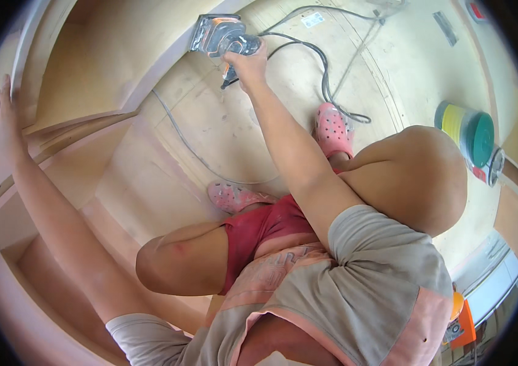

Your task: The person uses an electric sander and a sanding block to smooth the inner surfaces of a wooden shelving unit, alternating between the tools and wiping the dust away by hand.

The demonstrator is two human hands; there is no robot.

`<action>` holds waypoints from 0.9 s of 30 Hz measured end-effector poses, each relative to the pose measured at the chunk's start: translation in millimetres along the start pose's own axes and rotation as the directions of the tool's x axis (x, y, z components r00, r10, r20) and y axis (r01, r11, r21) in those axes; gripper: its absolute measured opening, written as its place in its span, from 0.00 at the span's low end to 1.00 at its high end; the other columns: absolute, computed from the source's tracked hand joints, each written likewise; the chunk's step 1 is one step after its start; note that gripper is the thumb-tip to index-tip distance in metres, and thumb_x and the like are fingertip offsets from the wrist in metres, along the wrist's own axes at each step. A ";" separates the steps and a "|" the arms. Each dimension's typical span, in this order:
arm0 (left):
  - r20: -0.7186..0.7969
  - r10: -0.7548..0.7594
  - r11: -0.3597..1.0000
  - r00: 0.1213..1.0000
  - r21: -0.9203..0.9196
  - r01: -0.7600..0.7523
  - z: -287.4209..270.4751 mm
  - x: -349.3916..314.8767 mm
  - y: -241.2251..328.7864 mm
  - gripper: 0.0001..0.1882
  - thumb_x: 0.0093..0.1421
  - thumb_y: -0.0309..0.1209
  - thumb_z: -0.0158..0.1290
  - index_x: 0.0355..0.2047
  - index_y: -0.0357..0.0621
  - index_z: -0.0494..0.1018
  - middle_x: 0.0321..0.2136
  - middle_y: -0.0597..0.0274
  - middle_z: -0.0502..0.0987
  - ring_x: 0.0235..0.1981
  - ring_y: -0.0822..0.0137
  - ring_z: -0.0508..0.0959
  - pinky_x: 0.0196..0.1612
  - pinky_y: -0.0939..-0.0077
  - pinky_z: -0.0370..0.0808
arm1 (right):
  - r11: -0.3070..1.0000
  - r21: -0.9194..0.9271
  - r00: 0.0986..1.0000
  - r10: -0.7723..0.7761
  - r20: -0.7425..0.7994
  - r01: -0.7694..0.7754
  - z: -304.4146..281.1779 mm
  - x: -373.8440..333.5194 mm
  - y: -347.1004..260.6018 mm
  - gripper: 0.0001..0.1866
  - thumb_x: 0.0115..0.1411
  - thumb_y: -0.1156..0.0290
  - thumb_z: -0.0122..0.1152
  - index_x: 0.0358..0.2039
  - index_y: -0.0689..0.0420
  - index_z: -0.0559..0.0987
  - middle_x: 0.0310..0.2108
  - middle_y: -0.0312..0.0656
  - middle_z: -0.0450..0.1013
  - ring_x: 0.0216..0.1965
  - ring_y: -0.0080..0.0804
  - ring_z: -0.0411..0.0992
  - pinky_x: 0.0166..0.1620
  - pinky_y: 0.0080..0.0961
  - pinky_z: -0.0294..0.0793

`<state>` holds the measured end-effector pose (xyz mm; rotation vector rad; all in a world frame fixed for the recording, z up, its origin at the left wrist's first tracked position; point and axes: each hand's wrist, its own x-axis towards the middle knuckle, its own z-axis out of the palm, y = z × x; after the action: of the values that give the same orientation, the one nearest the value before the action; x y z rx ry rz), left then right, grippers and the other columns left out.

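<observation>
My right hand point(250, 66) is wrapped round a grey and orange electric sander point(221, 38). The sander's flat square pad is at the edge of a pale wooden cabinet frame point(170, 58); whether it presses on the wood I cannot tell. My left hand point(6, 108) is at the far left, beside the upright edge of the cabinet, with at least one finger stretched out. It holds nothing that I can see, and some of its fingers are partly hidden.
Black cable point(323, 67) loops across the pale floor, and a thinner grey cord point(179, 137) runs near my feet in pink clogs point(334, 131). To the right lie a green-lidded cylindrical container point(483, 139), an orange object point(463, 326) and a white box point(496, 283).
</observation>
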<state>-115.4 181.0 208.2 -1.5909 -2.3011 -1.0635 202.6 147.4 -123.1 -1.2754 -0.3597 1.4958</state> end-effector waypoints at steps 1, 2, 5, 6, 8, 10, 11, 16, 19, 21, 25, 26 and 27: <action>0.012 -0.119 0.991 0.993 -0.057 0.120 -2.3 9.0 -7.8 0.31 0.48 0.48 0.64 0.41 0.32 0.74 0.36 0.57 0.77 0.39 0.70 0.76 0.44 0.78 0.72 | 0.999 -0.012 0.998 -0.035 0.055 0.035 0.5 -0.1 -3.2 0.43 0.32 0.82 0.70 0.50 0.63 0.59 0.39 0.46 0.68 0.39 0.32 0.70 0.37 0.28 0.75; 0.039 -0.298 0.946 0.954 -0.119 0.300 -3.7 15.8 -14.7 0.33 0.47 0.51 0.64 0.42 0.32 0.74 0.37 0.57 0.77 0.41 0.70 0.75 0.44 0.78 0.72 | 1.000 -0.022 0.998 0.019 0.068 -0.017 2.7 -1.1 -5.6 0.43 0.32 0.82 0.70 0.50 0.63 0.59 0.39 0.46 0.68 0.39 0.32 0.70 0.37 0.28 0.75; -0.003 -0.448 0.890 0.894 0.088 0.446 -8.2 40.8 -23.8 0.34 0.48 0.55 0.62 0.39 0.33 0.75 0.36 0.57 0.76 0.40 0.74 0.74 0.41 0.81 0.72 | 0.989 -0.115 0.994 -0.080 0.078 0.088 7.8 0.9 -14.7 0.44 0.32 0.80 0.71 0.51 0.63 0.59 0.39 0.45 0.68 0.37 0.32 0.71 0.35 0.27 0.76; -0.030 -0.427 0.899 0.904 0.092 0.428 -3.7 50.1 -24.8 0.34 0.48 0.55 0.62 0.39 0.33 0.75 0.36 0.57 0.76 0.40 0.74 0.74 0.41 0.81 0.72 | 0.991 -0.093 0.994 -0.090 0.055 0.095 7.8 4.0 -17.2 0.44 0.32 0.79 0.72 0.51 0.63 0.59 0.39 0.46 0.69 0.36 0.32 0.72 0.35 0.26 0.77; 0.086 -0.556 0.760 0.827 0.456 0.464 3.6 61.1 -25.5 0.33 0.49 0.56 0.59 0.39 0.35 0.76 0.35 0.58 0.75 0.38 0.74 0.73 0.40 0.82 0.71 | 0.995 -0.061 0.996 -0.083 0.021 0.084 5.2 12.4 -21.8 0.44 0.32 0.78 0.73 0.51 0.63 0.60 0.39 0.46 0.69 0.35 0.32 0.72 0.35 0.25 0.77; 0.162 -0.495 0.836 0.854 0.356 0.417 8.5 60.4 -27.2 0.33 0.50 0.56 0.58 0.39 0.36 0.77 0.36 0.57 0.75 0.37 0.72 0.73 0.40 0.81 0.70 | 0.998 -0.045 0.999 -0.037 0.011 0.038 -2.0 21.8 -24.3 0.46 0.28 0.70 0.75 0.51 0.60 0.63 0.41 0.46 0.70 0.42 0.35 0.71 0.45 0.28 0.73; 0.199 -0.446 0.895 0.873 0.127 0.428 9.7 56.1 -28.4 0.33 0.50 0.56 0.57 0.41 0.36 0.77 0.37 0.57 0.75 0.37 0.70 0.73 0.41 0.80 0.69 | 0.998 -0.063 1.000 -0.010 0.022 0.011 -4.5 23.4 -23.4 0.46 0.28 0.70 0.75 0.51 0.60 0.63 0.41 0.46 0.70 0.42 0.35 0.71 0.45 0.28 0.73; 0.168 -0.448 0.894 0.878 0.074 0.442 9.2 44.9 -24.4 0.35 0.52 0.55 0.56 0.48 0.35 0.74 0.45 0.52 0.74 0.46 0.66 0.72 0.51 0.74 0.66 | 0.972 -0.216 0.992 -0.080 0.093 0.098 -1.0 9.4 -6.0 0.43 0.27 0.67 0.75 0.48 0.61 0.67 0.42 0.47 0.70 0.43 0.37 0.71 0.48 0.30 0.72; 0.176 -0.489 0.871 0.854 0.039 0.490 7.2 44.6 -22.1 0.35 0.54 0.54 0.54 0.51 0.35 0.72 0.49 0.51 0.72 0.50 0.65 0.70 0.54 0.72 0.63 | 0.928 -0.316 0.980 -0.185 0.074 0.199 7.6 2.2 1.7 0.40 0.30 0.72 0.73 0.48 0.60 0.66 0.37 0.44 0.72 0.37 0.29 0.74 0.39 0.24 0.76; 0.161 -0.507 0.861 0.847 0.066 0.504 6.1 44.8 -22.7 0.35 0.55 0.53 0.53 0.52 0.35 0.71 0.51 0.52 0.71 0.52 0.66 0.69 0.55 0.73 0.63 | 0.960 -0.248 0.991 -0.123 0.060 0.134 6.8 5.1 -0.3 0.41 0.30 0.71 0.74 0.48 0.60 0.66 0.37 0.44 0.73 0.37 0.30 0.73 0.40 0.25 0.75; 0.200 -0.479 0.876 0.855 0.047 0.480 4.2 42.0 -25.4 0.33 0.57 0.51 0.52 0.52 0.35 0.71 0.51 0.54 0.71 0.52 0.65 0.69 0.55 0.72 0.63 | 0.930 -0.328 0.985 -0.171 0.009 0.165 -8.3 24.5 -19.5 0.40 0.29 0.69 0.74 0.47 0.59 0.67 0.36 0.44 0.73 0.38 0.30 0.73 0.42 0.26 0.75; 0.232 -0.466 0.877 0.854 -0.009 0.481 4.1 40.9 -25.5 0.32 0.58 0.50 0.51 0.52 0.35 0.71 0.50 0.54 0.71 0.51 0.65 0.69 0.54 0.72 0.64 | 0.924 -0.346 0.985 -0.171 -0.002 0.160 -12.3 28.7 -24.4 0.40 0.29 0.70 0.73 0.46 0.59 0.67 0.36 0.45 0.74 0.37 0.31 0.73 0.42 0.26 0.74; 0.223 -0.438 0.894 0.871 0.009 0.447 4.0 40.1 -24.9 0.32 0.58 0.50 0.51 0.52 0.35 0.71 0.50 0.54 0.71 0.51 0.65 0.69 0.54 0.72 0.64 | 0.928 -0.343 0.988 -0.156 0.003 0.147 -15.5 32.1 -28.5 0.40 0.29 0.70 0.73 0.46 0.59 0.67 0.36 0.45 0.74 0.37 0.31 0.73 0.42 0.26 0.74</action>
<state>-153.0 209.3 213.2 -1.2740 -2.9103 -1.0701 235.6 178.9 -123.4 -1.4994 -0.7121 1.3211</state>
